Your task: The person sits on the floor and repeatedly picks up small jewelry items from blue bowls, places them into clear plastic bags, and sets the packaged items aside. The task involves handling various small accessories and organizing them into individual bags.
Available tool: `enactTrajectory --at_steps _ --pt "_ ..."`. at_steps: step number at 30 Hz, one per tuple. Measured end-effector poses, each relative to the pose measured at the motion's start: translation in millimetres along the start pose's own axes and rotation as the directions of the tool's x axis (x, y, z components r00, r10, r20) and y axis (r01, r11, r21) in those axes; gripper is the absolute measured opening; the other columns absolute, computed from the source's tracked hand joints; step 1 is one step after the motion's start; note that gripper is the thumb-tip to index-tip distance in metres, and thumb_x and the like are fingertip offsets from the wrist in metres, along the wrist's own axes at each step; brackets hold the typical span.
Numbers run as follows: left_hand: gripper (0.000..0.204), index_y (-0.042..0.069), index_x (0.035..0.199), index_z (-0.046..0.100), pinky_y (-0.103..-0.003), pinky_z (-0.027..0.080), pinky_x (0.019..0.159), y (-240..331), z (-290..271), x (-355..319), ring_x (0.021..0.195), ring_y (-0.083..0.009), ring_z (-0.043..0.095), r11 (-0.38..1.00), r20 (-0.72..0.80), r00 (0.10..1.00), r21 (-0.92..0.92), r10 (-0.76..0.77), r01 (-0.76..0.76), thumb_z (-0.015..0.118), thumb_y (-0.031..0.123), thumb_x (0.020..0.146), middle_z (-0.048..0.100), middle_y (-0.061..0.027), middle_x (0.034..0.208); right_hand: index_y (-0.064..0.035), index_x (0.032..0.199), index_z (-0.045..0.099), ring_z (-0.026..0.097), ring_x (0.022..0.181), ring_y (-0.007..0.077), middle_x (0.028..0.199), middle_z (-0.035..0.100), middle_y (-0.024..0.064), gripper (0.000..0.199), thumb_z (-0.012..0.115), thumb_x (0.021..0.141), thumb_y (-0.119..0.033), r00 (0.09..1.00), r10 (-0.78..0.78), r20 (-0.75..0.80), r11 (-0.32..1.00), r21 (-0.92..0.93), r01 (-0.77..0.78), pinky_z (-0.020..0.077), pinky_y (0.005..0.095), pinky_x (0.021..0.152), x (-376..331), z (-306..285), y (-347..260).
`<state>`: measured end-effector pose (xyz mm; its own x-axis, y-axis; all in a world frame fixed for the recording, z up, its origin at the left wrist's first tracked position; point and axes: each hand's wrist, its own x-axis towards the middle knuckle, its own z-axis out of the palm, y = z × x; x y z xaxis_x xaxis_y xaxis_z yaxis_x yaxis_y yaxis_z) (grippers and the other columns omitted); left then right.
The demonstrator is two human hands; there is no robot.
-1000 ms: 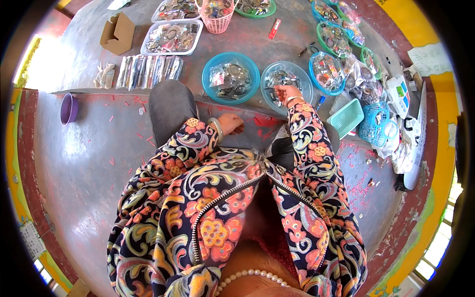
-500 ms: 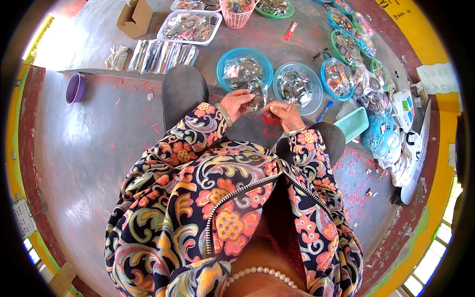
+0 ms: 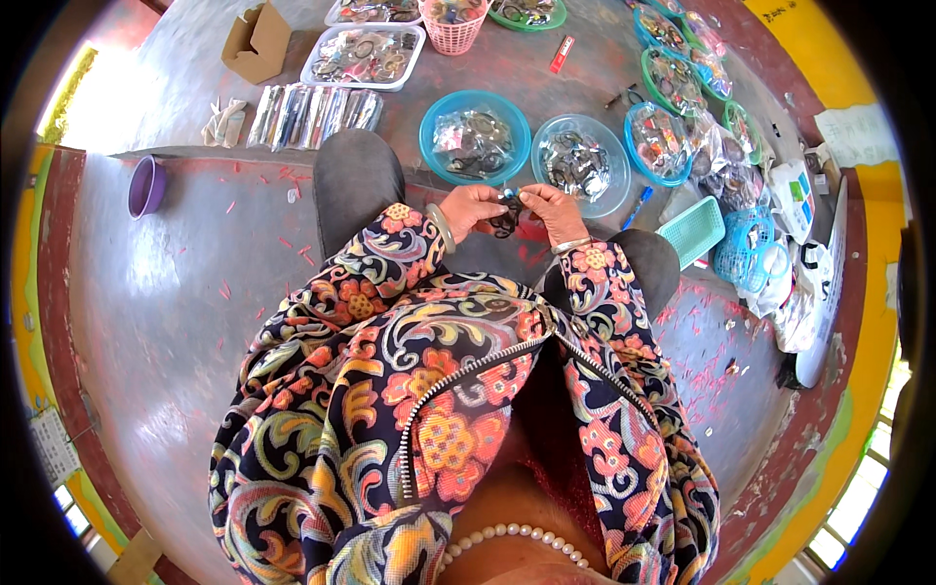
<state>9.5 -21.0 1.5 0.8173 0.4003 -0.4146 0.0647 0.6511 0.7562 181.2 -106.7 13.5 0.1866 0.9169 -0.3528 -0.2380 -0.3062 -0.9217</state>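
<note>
Just in front of the bowls, a small dark looped cord (image 3: 504, 222) with a pale blue bead-like bit hangs between my hands. My left hand (image 3: 471, 210) pinches it from one side. The fingers of my right hand (image 3: 553, 210) are closed on its upper end. Whether it is a hair tie or a bracelet is too small to tell. Beyond my left hand stands a blue bowl (image 3: 427, 132) with clear bags of dark items. Close to my right hand, a clear bluish bowl (image 3: 616, 180) contains loose dark loops with small coloured bits.
Bagged trinkets fill a white tray (image 3: 417, 70), a pink basket (image 3: 456, 39) and several coloured bowls at right. Flat clear packets (image 3: 314, 117) lie near a cardboard box (image 3: 256, 44). A blue marker (image 3: 638, 208) and green basket (image 3: 690, 232) are by my right knee. A purple bowl (image 3: 147, 187) stands left.
The clear bag that my left hand held over the blue bowl's edge is no longer in it. My hands have come closer together, and both now hold the dark looped cord.
</note>
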Motion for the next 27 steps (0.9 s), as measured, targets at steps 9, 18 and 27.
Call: enactTrajectory --at_steps 9,18,27 --pt "0.017 0.002 0.093 0.055 -0.018 0.044 0.051 -8.1 -2.4 4.7 0.069 -0.0083 0.057 0.996 -0.033 0.999 -0.080 0.032 -0.035 0.056 0.009 0.078 0.060 -0.0025 0.081 -0.0014 0.087 0.062 0.049 0.062 0.0046 0.075 0.060 -0.0004 0.018 0.062 0.076 -0.016 0.999 -0.031 0.016 0.994 -0.103 0.032 0.0395 0.0179 0.056 3.9 -2.2 14.6" --pt "0.015 0.002 0.082 0.056 -0.020 0.042 0.045 -5.4 -3.7 1.8 0.060 -0.0088 0.055 0.998 -0.142 0.989 0.061 0.037 -0.029 0.063 0.010 0.071 0.058 -0.0020 0.072 0.0003 0.089 0.058 0.052 0.062 0.0054 0.078 0.059 0.0014 0.015 0.060 0.077 -0.008 0.997 0.059 0.046 0.997 -0.054 -0.056 0.0416 0.0172 0.055 0.5 6.1 10.8" --pt "0.018 0.002 0.081 0.056 -0.021 0.042 0.043 -8.5 -7.0 3.2 0.059 -0.0093 0.055 0.990 -0.160 0.987 0.142 0.009 0.014 0.066 0.011 0.069 0.058 -0.0023 0.071 0.0002 0.088 0.057 0.048 0.058 0.0044 0.074 0.057 0.0002 0.016 0.062 0.075 -0.007 0.996 0.043 0.074 0.996 -0.080 -0.037 0.0383 0.0170 0.052 2.1 6.9 16.2"
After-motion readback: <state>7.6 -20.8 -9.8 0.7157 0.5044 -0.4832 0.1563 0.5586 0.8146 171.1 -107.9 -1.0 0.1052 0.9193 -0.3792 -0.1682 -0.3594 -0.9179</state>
